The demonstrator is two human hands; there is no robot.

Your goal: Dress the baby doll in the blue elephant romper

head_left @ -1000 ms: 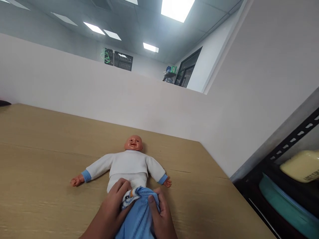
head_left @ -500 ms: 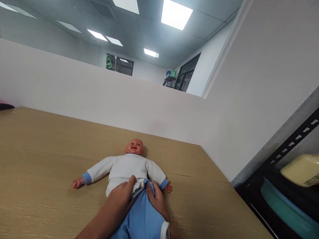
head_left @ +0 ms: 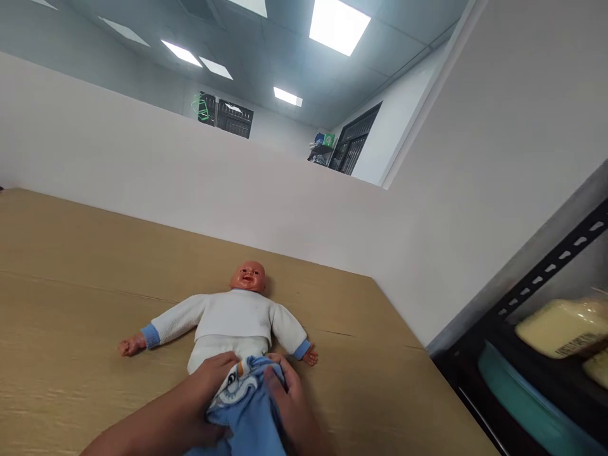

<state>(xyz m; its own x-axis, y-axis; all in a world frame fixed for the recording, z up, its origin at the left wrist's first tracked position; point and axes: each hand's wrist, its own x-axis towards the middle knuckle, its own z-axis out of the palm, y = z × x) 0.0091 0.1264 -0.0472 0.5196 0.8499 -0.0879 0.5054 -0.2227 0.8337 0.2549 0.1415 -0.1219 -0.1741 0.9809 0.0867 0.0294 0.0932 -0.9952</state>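
Note:
A baby doll (head_left: 248,277) lies on its back, arms spread, in a white long-sleeved top (head_left: 232,316) with blue cuffs. Over its lower body is a blue garment (head_left: 256,411) with a white, printed patch; it looks like a pair of doll's trousers, though its lower part runs out of view. My left hand (head_left: 209,386) grips the garment's left side near the upper edge. On the other side, my right hand (head_left: 289,392) pinches the same edge between thumb and fingers. The doll's legs are hidden behind the cloth and my hands.
The doll lies on a wooden table (head_left: 85,304) with a low white partition (head_left: 190,177) behind it. To the right stands a black slotted shelf (head_left: 527,294) bearing a yellowish package (head_left: 560,326) and a teal container (head_left: 527,405).
Both hands have shifted a little down with the garment's upper edge, and the white printed patch now shows more. The camera view has moved slightly, too.

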